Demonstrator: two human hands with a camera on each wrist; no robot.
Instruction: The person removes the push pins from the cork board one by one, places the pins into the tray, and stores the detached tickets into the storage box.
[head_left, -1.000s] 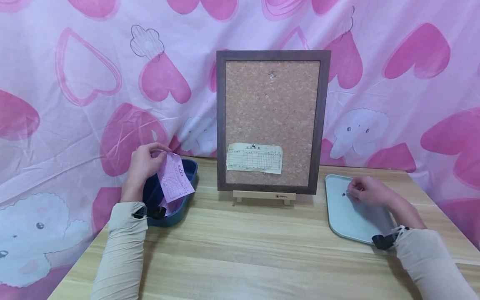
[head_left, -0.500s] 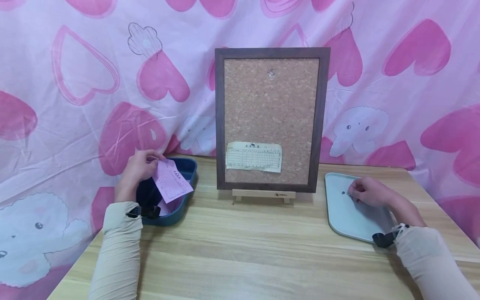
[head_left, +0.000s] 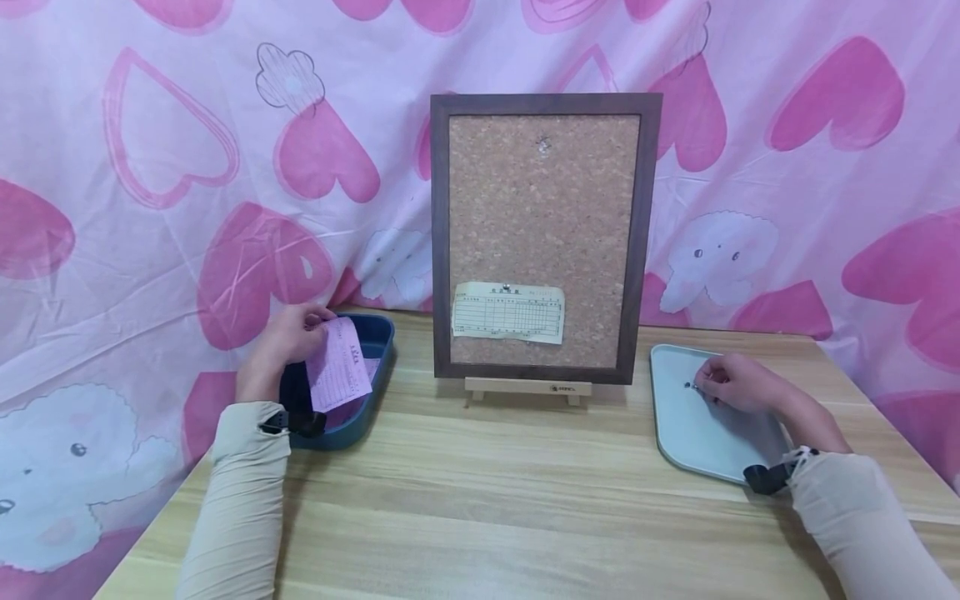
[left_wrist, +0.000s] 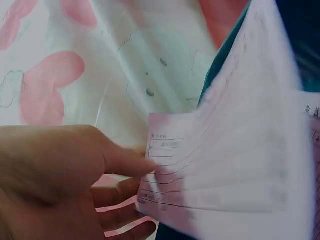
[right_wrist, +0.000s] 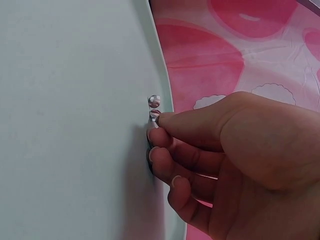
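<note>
Your left hand (head_left: 288,337) pinches a pink slip (head_left: 339,367) near one edge, thumb on the face toward the left wrist camera and the other fingers behind or below it. The slip hangs off to the right of that hand, over the blue bin (head_left: 381,395) beneath it, where more pink paper (head_left: 347,413) lies under the held sheet. A second ago this hand was higher; it has come down, and the slip, which slanted out to the right half a second ago, now hangs steeper and nearer to the hand.

Your right hand (head_left: 742,385) is almost where it was in both earlier frames, low over the pale tray (head_left: 708,454). Its thumb and index fingertip pinch a shiny metal pin (right_wrist: 154,115), the remaining fingers curling below. A second pin (right_wrist: 154,101) sits just past those fingertips.

Between your hands and farther from you, the framed cork board (head_left: 543,221) stands unchanged on its wooden stand (head_left: 525,389), with the pale green slip (head_left: 510,315) pinned low on its left side.
</note>
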